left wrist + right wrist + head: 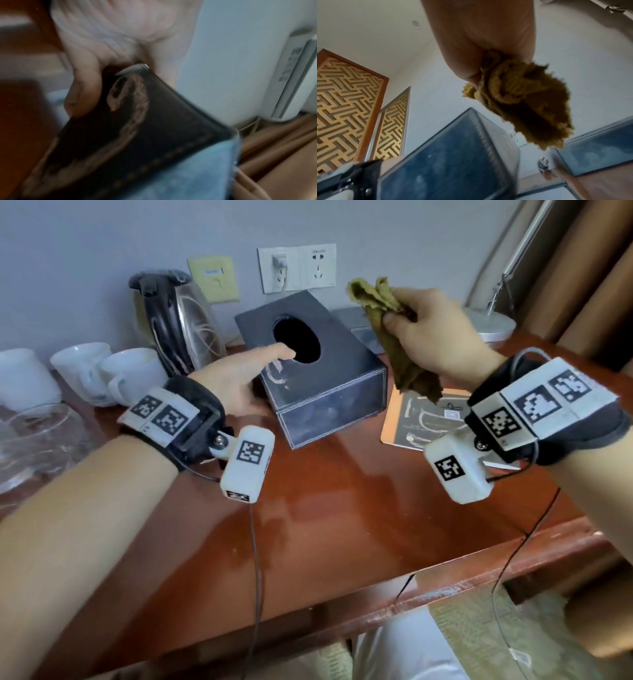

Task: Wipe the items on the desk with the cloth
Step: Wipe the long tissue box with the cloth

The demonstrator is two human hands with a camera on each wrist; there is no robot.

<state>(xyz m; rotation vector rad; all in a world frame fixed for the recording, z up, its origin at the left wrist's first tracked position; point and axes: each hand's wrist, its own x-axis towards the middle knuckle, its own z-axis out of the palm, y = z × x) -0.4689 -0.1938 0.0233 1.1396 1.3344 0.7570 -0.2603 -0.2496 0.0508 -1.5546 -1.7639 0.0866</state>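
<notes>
While left hand (239,385) grips the tissue box (318,371), right hand (435,330) clutches the cloth (404,350) above it; next likely wiping the box top.

Two hands over the desk (342,508): the left hand (236,385) and the right hand (442,333), with one olive cloth (404,354). One dark tissue box (308,364) mid-desk, one second dark box (359,326) behind it, one kettle (174,316) at the back edge. Two white cups (82,364) (133,374) by the left edge, one glass bowl (37,440), one orange-edged card (428,419), one lamp base (489,323) at the back right corner.
</notes>
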